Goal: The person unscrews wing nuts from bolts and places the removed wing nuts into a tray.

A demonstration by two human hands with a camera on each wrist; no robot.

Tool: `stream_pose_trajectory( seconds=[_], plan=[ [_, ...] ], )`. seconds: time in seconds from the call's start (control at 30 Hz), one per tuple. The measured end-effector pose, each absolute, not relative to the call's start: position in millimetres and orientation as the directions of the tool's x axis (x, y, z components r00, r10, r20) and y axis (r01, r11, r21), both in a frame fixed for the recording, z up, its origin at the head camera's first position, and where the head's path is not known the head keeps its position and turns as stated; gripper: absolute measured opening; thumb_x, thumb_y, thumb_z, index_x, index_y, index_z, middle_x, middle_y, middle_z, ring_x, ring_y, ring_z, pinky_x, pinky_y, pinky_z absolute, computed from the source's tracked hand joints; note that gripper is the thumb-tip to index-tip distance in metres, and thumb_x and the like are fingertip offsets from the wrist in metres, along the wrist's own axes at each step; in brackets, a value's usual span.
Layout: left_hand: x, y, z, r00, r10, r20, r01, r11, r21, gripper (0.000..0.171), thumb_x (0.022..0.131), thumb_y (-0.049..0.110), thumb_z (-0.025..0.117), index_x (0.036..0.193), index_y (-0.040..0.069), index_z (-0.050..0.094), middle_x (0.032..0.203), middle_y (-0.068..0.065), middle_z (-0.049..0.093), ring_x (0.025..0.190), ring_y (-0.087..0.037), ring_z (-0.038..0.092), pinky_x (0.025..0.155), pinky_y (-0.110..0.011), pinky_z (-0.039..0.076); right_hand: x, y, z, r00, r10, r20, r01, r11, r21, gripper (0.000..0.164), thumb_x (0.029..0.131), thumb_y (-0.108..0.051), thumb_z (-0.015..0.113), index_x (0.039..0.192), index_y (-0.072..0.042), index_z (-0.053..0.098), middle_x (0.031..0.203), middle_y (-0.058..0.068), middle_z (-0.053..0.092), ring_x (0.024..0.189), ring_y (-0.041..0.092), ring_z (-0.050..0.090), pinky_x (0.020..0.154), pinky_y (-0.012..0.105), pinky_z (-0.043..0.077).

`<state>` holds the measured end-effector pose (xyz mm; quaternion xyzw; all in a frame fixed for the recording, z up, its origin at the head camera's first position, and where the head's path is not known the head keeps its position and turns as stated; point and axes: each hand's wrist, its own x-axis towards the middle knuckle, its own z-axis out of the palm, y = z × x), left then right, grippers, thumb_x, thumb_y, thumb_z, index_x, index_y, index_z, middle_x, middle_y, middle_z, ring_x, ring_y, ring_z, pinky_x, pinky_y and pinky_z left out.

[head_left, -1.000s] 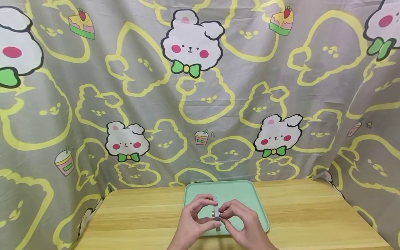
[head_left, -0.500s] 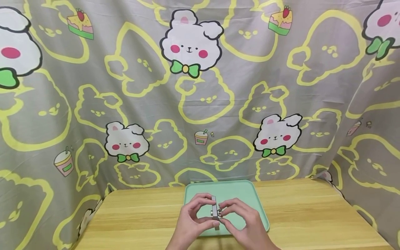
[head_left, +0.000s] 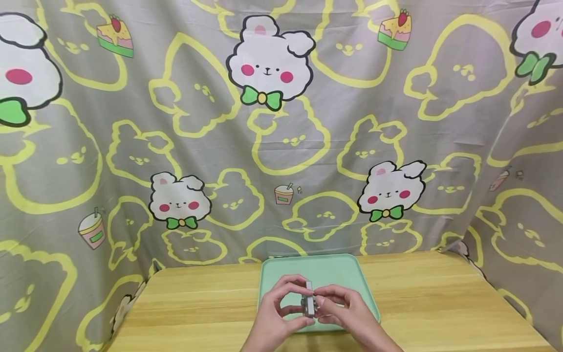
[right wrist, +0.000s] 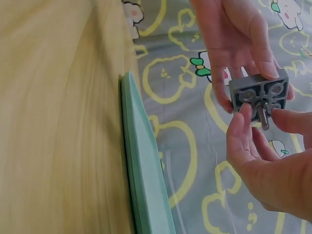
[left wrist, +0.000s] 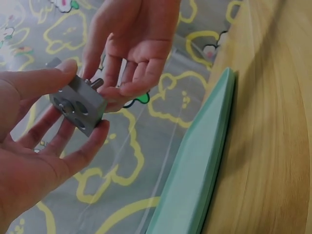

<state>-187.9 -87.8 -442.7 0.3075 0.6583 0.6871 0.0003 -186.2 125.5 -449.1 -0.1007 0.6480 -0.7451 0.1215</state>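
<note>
L hand (head_left: 269,313) grasped a grey block (left wrist: 90,97) btwn thumb & fingertips, up in the air over the near part of the green tray (head_left: 321,269) on the wood-look table (head_left: 202,293). R hand (head_left: 352,313) was just to the right, fingers bent w/ tips either side of a metal pin (right wrist: 263,117) that stuck out of the block; can't tell if they gripped anything. Vs. a moment before, the block had turned a bit & shifted right, and the R thumb had swung up. Prob. a re-grip partway thru handling the pin.
</note>
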Motion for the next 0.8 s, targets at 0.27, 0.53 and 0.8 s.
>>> stream_pose_trajectory(
  seconds=[0.27,0.53,0.8],
  plan=[
    [-186.4,-84.6,-445.8,-0.784,0.419,0.459,0.459,-0.107,0.882,0.038,0.082,0.002,0.085,0.117,0.005,0.072,0.135,-0.027,0.051,0.123,-0.038,0.054,0.083,-0.044,0.065,-187.0,128.4,-454.5,-0.929,-0.37,-0.014,0.082,-0.168,-0.982,0.034,0.102,-0.018,0.066,0.123,0.009,0.064,0.112,0.011,0.071,0.092,0.021,0.071,0.083,0.032,0.064],
    [-187.3,-83.5,-442.6,-0.815,0.432,0.387,0.395,-0.076,0.916,0.033,0.081,0.001,0.085,0.111,0.007,0.073,0.135,-0.021,0.052,0.124,-0.035,0.053,0.087,-0.04,0.064,-187.4,128.7,-455.0,-0.932,-0.363,-0.003,0.066,-0.162,-0.985,0.031,0.102,-0.015,0.066,0.121,0.009,0.064,0.107,0.01,0.07,0.09,0.023,0.071,0.083,0.034,0.064],
    [-186.4,-85.2,-442.8,-0.838,0.401,0.37,0.361,-0.1,0.927,0.037,0.079,-0.003,0.085,0.112,0.006,0.072,0.137,-0.025,0.05,0.127,-0.034,0.052,0.084,-0.042,0.064,-183.6,122.2,-451.5,-0.939,-0.313,0.14,-0.13,-0.055,-0.99,0.025,0.099,-0.01,0.069,0.113,0.009,0.065,0.105,0.013,0.069,0.09,0.02,0.074,0.077,0.033,0.065]
  ],
)
